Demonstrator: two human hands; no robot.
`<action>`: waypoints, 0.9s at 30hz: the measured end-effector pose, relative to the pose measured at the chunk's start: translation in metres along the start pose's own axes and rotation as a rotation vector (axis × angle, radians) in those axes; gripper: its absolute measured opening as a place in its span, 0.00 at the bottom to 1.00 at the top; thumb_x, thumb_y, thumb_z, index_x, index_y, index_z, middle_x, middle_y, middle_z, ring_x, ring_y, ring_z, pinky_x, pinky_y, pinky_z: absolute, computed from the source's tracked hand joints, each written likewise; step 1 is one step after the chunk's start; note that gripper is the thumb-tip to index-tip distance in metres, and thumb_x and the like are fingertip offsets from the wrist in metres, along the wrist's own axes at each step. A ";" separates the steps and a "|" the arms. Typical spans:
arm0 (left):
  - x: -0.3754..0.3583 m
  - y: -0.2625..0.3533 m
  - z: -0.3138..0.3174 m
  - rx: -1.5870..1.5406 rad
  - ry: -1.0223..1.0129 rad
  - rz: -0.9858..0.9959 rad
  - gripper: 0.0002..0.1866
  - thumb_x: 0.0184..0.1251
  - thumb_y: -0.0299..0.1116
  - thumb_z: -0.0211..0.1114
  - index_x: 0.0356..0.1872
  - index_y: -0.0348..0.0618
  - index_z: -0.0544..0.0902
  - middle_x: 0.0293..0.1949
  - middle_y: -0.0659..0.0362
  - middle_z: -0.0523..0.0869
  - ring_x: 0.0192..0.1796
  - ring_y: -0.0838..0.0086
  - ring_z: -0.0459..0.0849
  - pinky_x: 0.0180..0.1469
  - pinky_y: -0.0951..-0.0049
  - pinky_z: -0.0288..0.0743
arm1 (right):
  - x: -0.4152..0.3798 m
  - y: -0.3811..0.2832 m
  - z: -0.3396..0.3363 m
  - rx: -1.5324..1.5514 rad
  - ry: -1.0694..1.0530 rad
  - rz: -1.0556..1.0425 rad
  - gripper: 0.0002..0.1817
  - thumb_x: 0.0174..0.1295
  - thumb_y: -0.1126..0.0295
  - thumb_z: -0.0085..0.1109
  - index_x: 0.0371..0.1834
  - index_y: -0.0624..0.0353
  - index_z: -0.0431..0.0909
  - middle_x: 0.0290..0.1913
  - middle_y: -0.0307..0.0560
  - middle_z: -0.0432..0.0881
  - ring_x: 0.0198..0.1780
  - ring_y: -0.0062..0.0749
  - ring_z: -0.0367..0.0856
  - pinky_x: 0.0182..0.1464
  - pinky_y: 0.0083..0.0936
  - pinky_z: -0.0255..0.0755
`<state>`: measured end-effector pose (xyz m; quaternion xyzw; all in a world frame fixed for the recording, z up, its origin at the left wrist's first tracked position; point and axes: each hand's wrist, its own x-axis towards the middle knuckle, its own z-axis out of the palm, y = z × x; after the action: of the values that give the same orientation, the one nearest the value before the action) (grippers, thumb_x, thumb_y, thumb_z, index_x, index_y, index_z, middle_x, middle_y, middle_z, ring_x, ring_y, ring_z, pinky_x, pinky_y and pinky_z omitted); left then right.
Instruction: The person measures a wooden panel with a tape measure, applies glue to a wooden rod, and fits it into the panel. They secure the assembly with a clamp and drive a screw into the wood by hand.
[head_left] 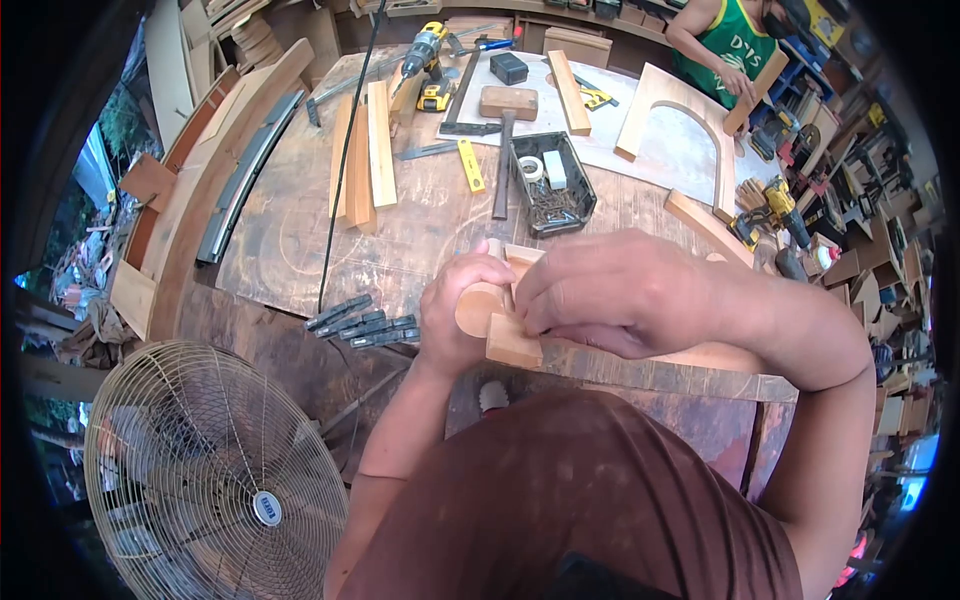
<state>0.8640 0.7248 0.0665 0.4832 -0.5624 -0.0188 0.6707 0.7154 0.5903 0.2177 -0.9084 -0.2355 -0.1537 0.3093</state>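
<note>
At the near edge of the workbench, my left hand (450,305) is wrapped round a small light-wood piece (515,343) with a rounded part and a square end. Over the same piece, my right hand (620,290) is closed, its fingers bent and pressed together against the wood. What those fingertips pinch, if anything, is hidden behind the knuckles. Just beyond my hands stands a black bin (592,200) with screws, a tape roll (530,170) and a white block. A wooden mallet (508,104) lies beside it, its dark handle pointing toward me.
Wood strips (381,145), a yellow drill (425,48) and a yellow ruler (470,166) lie across the workbench (280,240). Several dark clamps (365,325) sit at its near edge. A fan (215,470) stands at lower left. Another person (720,45) handles wood at far right.
</note>
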 end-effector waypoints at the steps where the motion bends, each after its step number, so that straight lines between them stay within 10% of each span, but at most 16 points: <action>1: 0.001 0.000 -0.001 -0.006 -0.012 0.011 0.23 0.46 0.25 0.78 0.44 0.42 0.77 0.39 0.53 0.87 0.43 0.60 0.87 0.66 0.49 0.72 | -0.001 0.000 0.001 -0.005 -0.002 0.011 0.09 0.58 0.78 0.67 0.41 0.60 0.81 0.38 0.48 0.83 0.39 0.46 0.84 0.41 0.35 0.78; 20: 0.013 0.003 -0.004 -0.002 -0.093 0.039 0.20 0.47 0.24 0.75 0.42 0.42 0.78 0.38 0.54 0.86 0.42 0.58 0.87 0.64 0.48 0.74 | 0.011 -0.009 -0.002 0.246 0.143 0.075 0.02 0.64 0.79 0.60 0.38 0.62 0.81 0.36 0.48 0.84 0.38 0.44 0.85 0.41 0.31 0.80; 23: 0.018 0.002 -0.003 0.010 -0.096 0.018 0.22 0.45 0.25 0.77 0.43 0.43 0.77 0.39 0.54 0.86 0.42 0.58 0.87 0.64 0.48 0.74 | 0.018 -0.038 -0.028 0.015 0.183 -0.050 0.02 0.64 0.79 0.59 0.37 0.62 0.80 0.37 0.48 0.84 0.39 0.43 0.85 0.42 0.31 0.80; 27: 0.019 -0.004 -0.003 -0.028 -0.127 0.070 0.25 0.43 0.25 0.78 0.46 0.44 0.77 0.39 0.55 0.86 0.43 0.58 0.87 0.64 0.48 0.74 | -0.016 -0.030 -0.055 -0.366 0.179 0.333 0.07 0.59 0.81 0.60 0.40 0.63 0.81 0.37 0.47 0.83 0.36 0.34 0.83 0.37 0.27 0.77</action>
<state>0.8754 0.7135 0.0781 0.4517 -0.6199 -0.0339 0.6408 0.6784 0.5709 0.2673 -0.9582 -0.0226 -0.2206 0.1806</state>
